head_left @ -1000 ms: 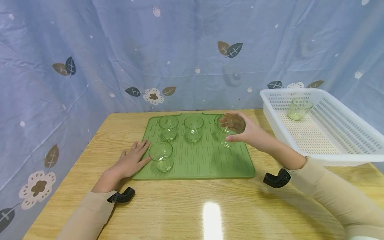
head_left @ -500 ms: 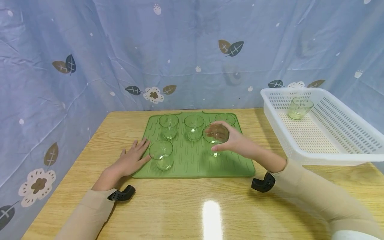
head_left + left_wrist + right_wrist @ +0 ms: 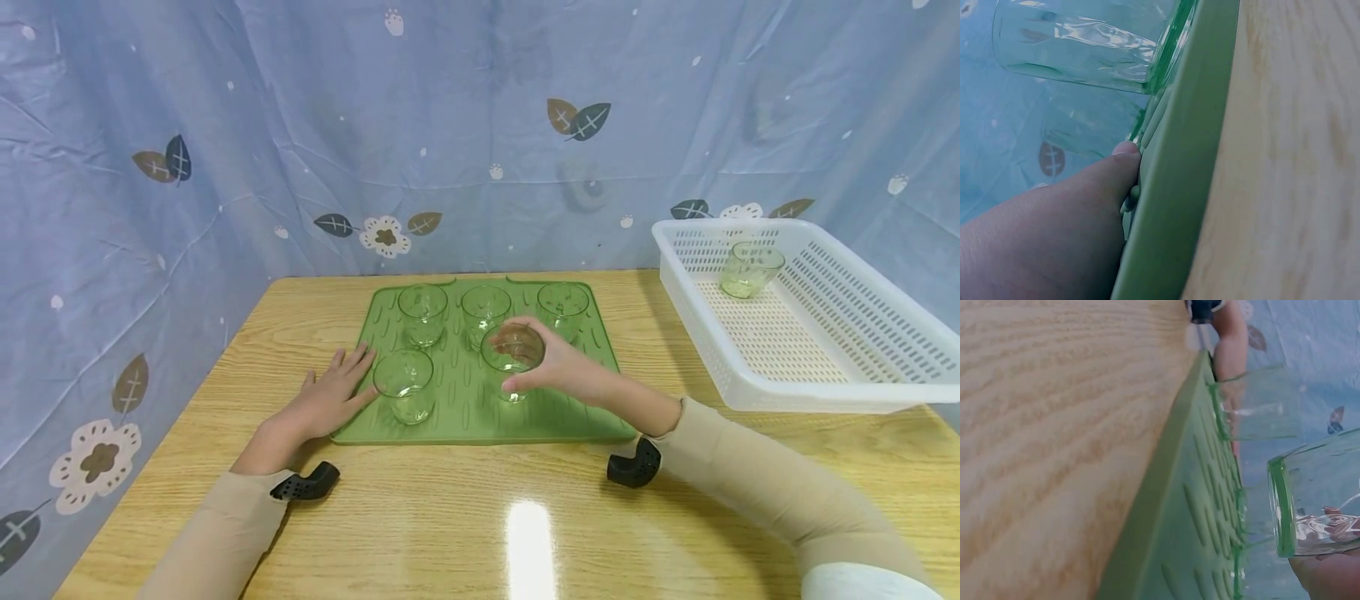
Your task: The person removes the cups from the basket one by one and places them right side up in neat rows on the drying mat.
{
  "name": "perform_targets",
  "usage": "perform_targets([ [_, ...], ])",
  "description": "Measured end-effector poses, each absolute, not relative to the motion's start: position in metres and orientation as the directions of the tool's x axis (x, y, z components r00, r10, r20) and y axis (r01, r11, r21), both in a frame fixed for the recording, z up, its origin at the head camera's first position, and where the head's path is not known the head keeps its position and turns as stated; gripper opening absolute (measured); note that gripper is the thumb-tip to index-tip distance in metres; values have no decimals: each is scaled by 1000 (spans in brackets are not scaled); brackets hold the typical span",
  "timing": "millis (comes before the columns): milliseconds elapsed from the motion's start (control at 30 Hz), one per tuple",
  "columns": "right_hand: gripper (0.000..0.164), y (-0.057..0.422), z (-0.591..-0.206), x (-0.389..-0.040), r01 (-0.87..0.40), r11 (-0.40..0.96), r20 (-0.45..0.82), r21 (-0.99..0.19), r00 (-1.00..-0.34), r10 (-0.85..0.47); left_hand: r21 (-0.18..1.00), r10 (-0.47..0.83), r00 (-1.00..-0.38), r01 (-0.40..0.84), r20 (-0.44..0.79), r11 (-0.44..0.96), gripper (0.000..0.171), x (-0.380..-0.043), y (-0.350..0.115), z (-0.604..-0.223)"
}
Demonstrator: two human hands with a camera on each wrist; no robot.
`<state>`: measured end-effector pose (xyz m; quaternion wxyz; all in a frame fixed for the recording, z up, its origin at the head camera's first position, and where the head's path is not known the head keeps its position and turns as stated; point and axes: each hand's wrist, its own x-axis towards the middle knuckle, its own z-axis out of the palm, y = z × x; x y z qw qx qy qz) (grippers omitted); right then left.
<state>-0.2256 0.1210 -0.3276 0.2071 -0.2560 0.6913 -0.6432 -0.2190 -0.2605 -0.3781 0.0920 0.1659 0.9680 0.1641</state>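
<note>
My right hand (image 3: 558,367) grips a clear green-tinted drinking glass (image 3: 1319,494) round its side, thumb in front and fingers behind. In the right wrist view the glass's base shows a gap above the green ridged drying mat (image 3: 480,429). My left hand (image 3: 322,407) lies with spread fingers on the mat's left edge. Just right of its thumb stands the front-left glass (image 3: 407,396), upright on the mat. Along the back stand a left glass (image 3: 423,318), a middle glass (image 3: 480,308) partly hidden by the held one, and a right glass (image 3: 564,302).
A white slotted plastic basket (image 3: 855,395) stands at the right of the wooden table (image 3: 420,517), with one tilted glass (image 3: 750,271) inside. Behind the table hangs a blue patterned curtain (image 3: 480,125). Bare tabletop shows in front of the mat.
My right hand has carried the glass leftward and toward the front, from the mat's back right to near its middle, uncovering the back-right glass. The left hand has stayed in place.
</note>
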Motion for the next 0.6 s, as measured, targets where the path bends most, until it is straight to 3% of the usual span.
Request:
perform_targets([
  [333, 97, 106, -337, -221, -39, 19, 18, -999, -766, -642, 351, 358, -927, 302, -108, 887, 76, -218, -261, -379],
  [600, 96, 98, -341, -219, -12, 22, -5, -1000, -759, -650, 340, 359, -927, 307, -103, 889, 75, -218, -260, -378],
])
